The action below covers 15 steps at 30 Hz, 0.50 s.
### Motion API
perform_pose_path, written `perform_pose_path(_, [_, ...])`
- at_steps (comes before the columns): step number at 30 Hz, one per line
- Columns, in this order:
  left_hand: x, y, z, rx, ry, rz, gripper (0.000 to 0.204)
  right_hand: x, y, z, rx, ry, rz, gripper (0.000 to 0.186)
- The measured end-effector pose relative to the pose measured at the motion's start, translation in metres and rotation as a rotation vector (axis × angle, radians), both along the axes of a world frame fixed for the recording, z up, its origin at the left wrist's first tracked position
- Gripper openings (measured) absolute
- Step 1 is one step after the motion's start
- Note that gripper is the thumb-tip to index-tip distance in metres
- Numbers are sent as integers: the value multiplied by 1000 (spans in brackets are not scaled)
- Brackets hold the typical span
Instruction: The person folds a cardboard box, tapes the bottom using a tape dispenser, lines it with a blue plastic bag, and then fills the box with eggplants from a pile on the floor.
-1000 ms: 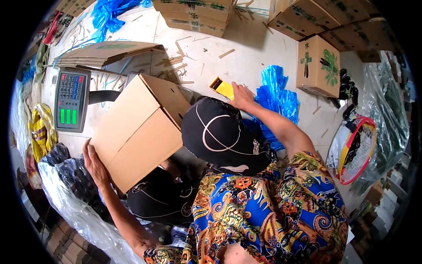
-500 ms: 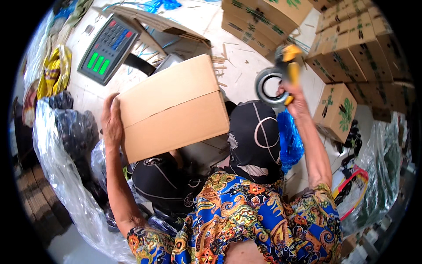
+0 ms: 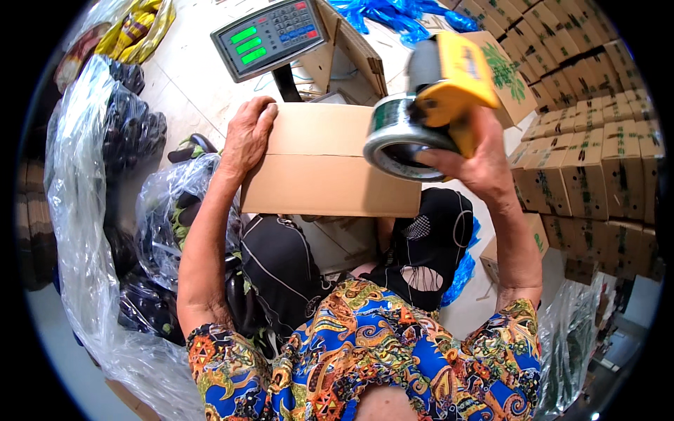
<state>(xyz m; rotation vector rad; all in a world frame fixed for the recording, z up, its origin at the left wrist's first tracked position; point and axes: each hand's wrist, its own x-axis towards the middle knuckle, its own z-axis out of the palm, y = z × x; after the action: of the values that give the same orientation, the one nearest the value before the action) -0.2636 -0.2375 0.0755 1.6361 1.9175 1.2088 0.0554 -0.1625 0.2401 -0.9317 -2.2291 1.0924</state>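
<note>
A plain brown cardboard box (image 3: 316,172) sits in front of my knees, its top flaps closed along a seam that runs left to right. My left hand (image 3: 247,133) grips its far left corner, with the fingers curled over the edge. Above the box's right end, my right hand (image 3: 484,158) is closed round the handle of a yellow tape dispenser (image 3: 463,77). The dispenser carries a large roll of tape (image 3: 393,137), which hides part of the box's right side. Motion blurs the dispenser, and I cannot tell whether the roll touches the cardboard.
Beyond the box stands a scale (image 3: 270,35) with green displays, beside folded cardboard (image 3: 351,45). Stacked printed cartons (image 3: 583,161) fill the right. Eggplants in clear plastic (image 3: 179,210) lie to my left. Blue plastic (image 3: 393,17) lies at the back.
My right hand has brought the tape dispenser left and nearer, over the box's right end. The box has turned level in the view, with my left hand still on it. The whole view has shifted.
</note>
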Motion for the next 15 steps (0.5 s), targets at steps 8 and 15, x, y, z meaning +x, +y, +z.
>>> perform_pose_path(8, [9,2,1,-68,-27,4,31,-47,11,-38,271,-228,213,63])
perform_pose_path(15, [12,-5,12,298,72,156,31,-52,3,-23,232,-337,229,67])
